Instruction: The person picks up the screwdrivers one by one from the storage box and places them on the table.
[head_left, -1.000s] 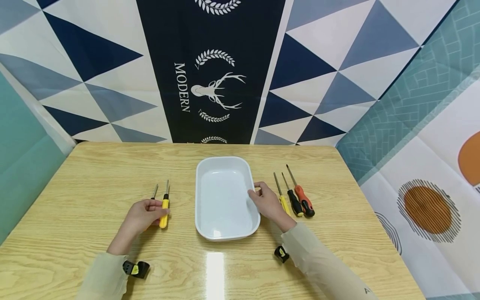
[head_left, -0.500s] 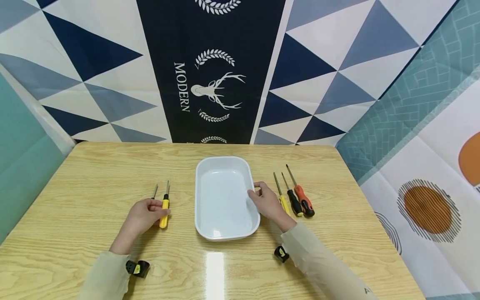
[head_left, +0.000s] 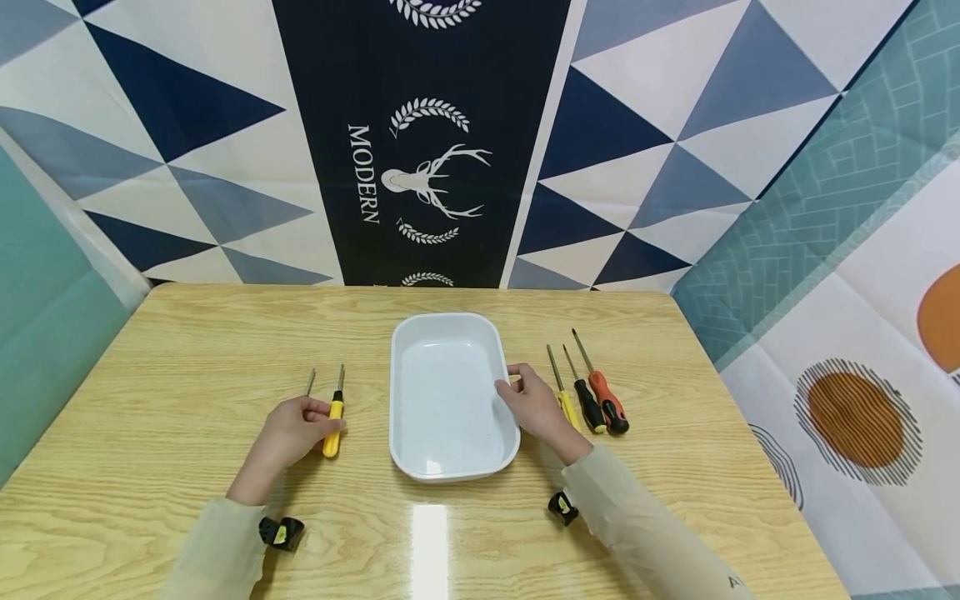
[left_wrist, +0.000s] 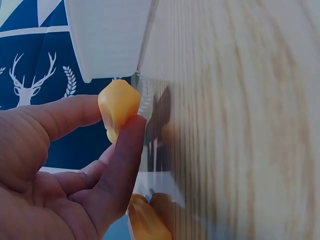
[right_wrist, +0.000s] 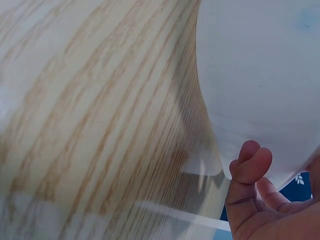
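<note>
My left hand [head_left: 294, 429] pinches a screwdriver [head_left: 335, 414] by its yellow handle, between thumb and fingers; its shaft points away from me. In the left wrist view the end of that handle [left_wrist: 118, 106] appears slightly above the wood. A second screwdriver [head_left: 311, 382] lies beside it, mostly hidden by the hand; its yellow handle [left_wrist: 148, 220] shows low in the left wrist view. A white rectangular dish [head_left: 450, 400] stands mid-table with nothing in it. My right hand [head_left: 536, 407] grips its right rim, thumb inside and fingers against the outer wall.
Several screwdrivers lie side by side right of the dish: a yellow one [head_left: 567, 407], a black one [head_left: 589, 407] and a red-and-black one [head_left: 609, 402]. The wooden table [head_left: 187, 350] ends at a patterned backdrop [head_left: 427, 167].
My left hand and the pinched screwdriver have shifted slightly right, toward the dish, and the screwdriver leans a little more to the right. The right hand and dish have stayed put.
</note>
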